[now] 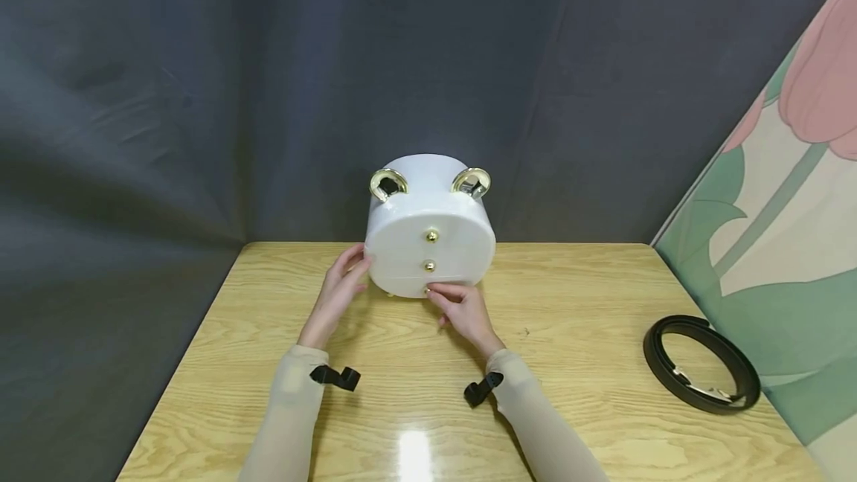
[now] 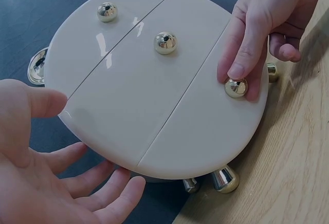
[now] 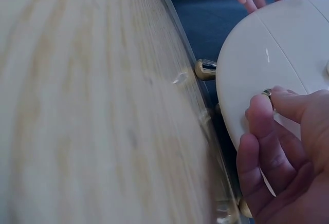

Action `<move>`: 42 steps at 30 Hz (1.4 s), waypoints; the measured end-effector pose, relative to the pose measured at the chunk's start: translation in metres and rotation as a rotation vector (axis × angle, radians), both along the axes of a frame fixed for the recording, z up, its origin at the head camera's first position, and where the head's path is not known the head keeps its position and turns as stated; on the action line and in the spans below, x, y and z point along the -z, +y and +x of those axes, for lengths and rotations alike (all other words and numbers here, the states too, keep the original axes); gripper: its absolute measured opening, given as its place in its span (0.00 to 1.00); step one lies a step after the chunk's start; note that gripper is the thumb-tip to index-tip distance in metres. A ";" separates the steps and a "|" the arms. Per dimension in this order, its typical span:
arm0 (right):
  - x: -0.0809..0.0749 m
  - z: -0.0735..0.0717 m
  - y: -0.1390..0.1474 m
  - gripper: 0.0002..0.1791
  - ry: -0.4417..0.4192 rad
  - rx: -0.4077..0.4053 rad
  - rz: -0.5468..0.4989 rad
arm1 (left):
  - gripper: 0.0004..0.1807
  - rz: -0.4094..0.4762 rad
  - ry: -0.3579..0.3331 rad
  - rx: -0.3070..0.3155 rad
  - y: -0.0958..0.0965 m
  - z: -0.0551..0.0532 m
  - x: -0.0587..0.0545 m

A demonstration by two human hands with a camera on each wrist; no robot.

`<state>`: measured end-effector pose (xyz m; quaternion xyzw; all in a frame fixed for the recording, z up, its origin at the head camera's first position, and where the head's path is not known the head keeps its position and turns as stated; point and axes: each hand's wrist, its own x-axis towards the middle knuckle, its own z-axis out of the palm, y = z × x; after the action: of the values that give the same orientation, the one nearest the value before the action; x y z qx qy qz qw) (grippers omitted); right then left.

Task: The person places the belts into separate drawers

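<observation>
A white round box [image 1: 395, 244] with three drawer fronts stands at the table's back edge. Down its front run gold knobs, the top one [image 1: 431, 236] and the middle one [image 1: 429, 265] uncovered. My right hand [image 1: 465, 312] pinches the bottom knob [image 2: 236, 88] between thumb and fingers. All the drawer fronts look closed, parted only by thin seams. Fingers of my left hand [image 1: 337, 292] lie spread along the box's left side, with the thumb close to the front rim in the left wrist view. Short gold feet [image 2: 225, 179] hold the box up.
Gold ear-shaped rings [image 1: 388, 183] stick out from the box's upper sides. A coiled black belt [image 1: 703, 363] with a metal buckle lies on the right of the wooden table [image 1: 254, 407]. Dark cloth [image 1: 428, 58] hangs behind, and flowered fabric [image 1: 790, 244] borders the right.
</observation>
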<state>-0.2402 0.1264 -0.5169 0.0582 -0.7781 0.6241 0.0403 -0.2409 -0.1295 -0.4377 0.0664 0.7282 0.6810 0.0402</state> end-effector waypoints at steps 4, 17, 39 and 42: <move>0.000 0.001 0.002 0.13 -0.013 0.004 0.002 | 0.33 0.002 -0.006 0.000 0.001 -0.001 0.000; 0.000 0.008 0.004 0.13 0.010 -0.016 0.052 | 0.34 0.011 -0.013 -0.001 0.001 0.001 0.001; 0.001 0.026 0.005 0.12 -0.018 -0.023 0.041 | 0.32 0.022 -0.002 -0.012 0.001 0.000 0.001; 0.000 0.029 0.005 0.12 -0.028 -0.029 0.036 | 0.33 0.021 -0.002 -0.011 0.001 0.000 0.001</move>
<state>-0.2116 0.1318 -0.5167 0.0612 -0.7887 0.6114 0.0193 -0.2407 -0.1290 -0.4389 0.0623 0.7214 0.6887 0.0364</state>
